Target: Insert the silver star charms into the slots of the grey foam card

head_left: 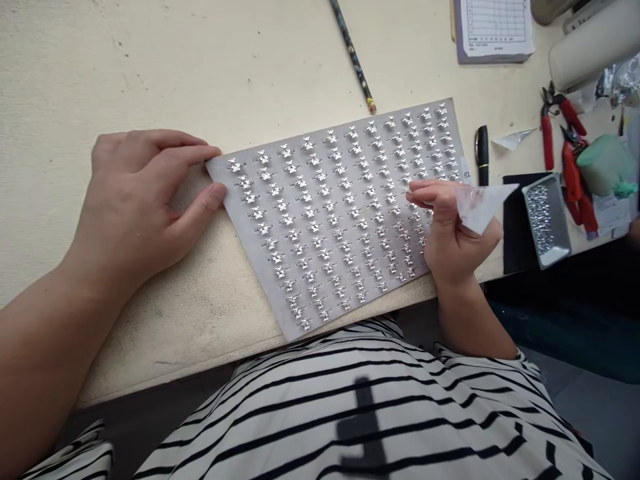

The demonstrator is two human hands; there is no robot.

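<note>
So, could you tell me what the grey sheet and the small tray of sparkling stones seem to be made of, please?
The grey sheet looks like matte paper or card: flat, with no gloss. The tray looks like dull grey metal, with a soft sheen along its rim. The stones in it glint like cut glass, but they are too small to tell.

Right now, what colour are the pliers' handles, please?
The pliers' handles are red, best in the head view.

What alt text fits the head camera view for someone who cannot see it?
A grey sheet of small silver ornaments in rows lies on a cream table; the left hand presses its corner while the right hand pinches folded white paper. A metal tray of silver pieces sits nearby.
</note>
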